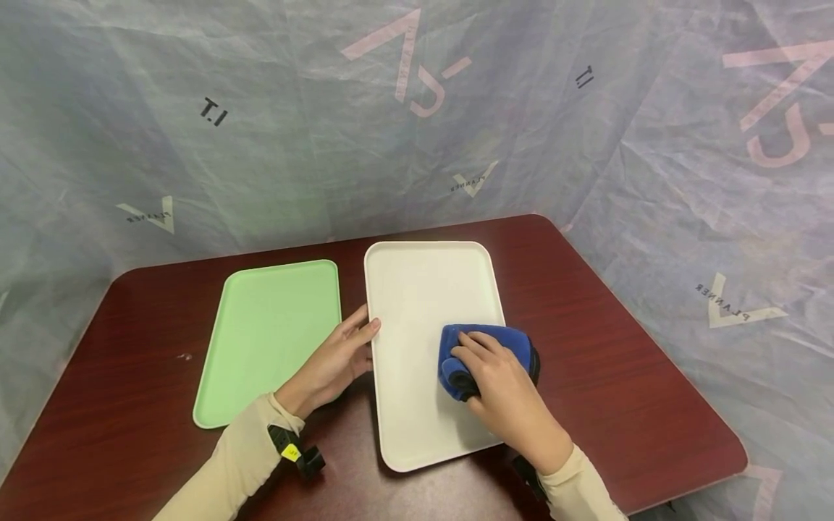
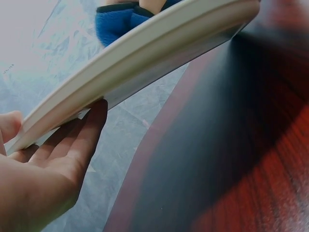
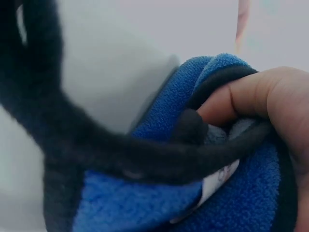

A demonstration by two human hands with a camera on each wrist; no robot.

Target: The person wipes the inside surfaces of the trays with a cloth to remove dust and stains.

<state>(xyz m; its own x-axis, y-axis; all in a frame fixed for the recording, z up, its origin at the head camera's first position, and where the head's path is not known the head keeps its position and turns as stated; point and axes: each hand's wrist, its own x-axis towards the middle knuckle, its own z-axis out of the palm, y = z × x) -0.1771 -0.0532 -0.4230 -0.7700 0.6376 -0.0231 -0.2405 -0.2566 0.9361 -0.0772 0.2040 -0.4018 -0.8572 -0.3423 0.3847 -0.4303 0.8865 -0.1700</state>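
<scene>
A white rectangular tray point(image 1: 417, 289) is held tilted above the table, its near edge toward me. My left hand point(image 1: 335, 362) grips its left rim, thumb on top and fingers underneath, as the left wrist view shows at the tray's edge point(image 2: 145, 58). My right hand point(image 1: 508, 383) holds a folded blue cloth point(image 1: 517, 344) with black edging against the tray's right half. In the right wrist view the thumb presses into the bunched cloth point(image 3: 246, 193), and a white label shows among its folds.
A light green tray point(image 1: 274, 333) lies flat on the dark red wooden table point(image 1: 573, 325), left of the white one. Grey printed sheeting point(image 1: 274, 145) hangs behind the table and along its right side.
</scene>
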